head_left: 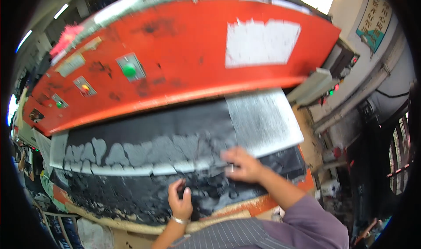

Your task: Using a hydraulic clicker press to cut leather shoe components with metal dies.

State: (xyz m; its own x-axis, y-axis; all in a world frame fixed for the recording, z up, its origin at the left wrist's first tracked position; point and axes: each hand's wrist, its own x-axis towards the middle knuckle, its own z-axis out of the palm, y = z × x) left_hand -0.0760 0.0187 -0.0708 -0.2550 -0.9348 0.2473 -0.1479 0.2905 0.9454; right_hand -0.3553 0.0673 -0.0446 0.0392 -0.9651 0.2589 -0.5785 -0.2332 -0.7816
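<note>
A black sheet [175,119] lies on a pale metal plate [265,121], its near part broken up by rounded cut outlines with grey patches between them. My right hand [245,164] reaches over the sheet's right front edge, fingers spread toward the left and somewhat blurred. Lower and further left, my left hand [180,201] hovers over a layer of loose black scraps [127,196], its thumb and curled fingers apart. A bracelet circles that wrist. Neither hand visibly holds anything, though the right fingertips may touch the sheet.
A large red machine body [184,60] spans the far side above the plate. It carries a big green button [129,70], smaller buttons and a torn white paper [262,43]. A worn pale edge [210,225] runs along the near side. Pipes [355,102] line the right wall.
</note>
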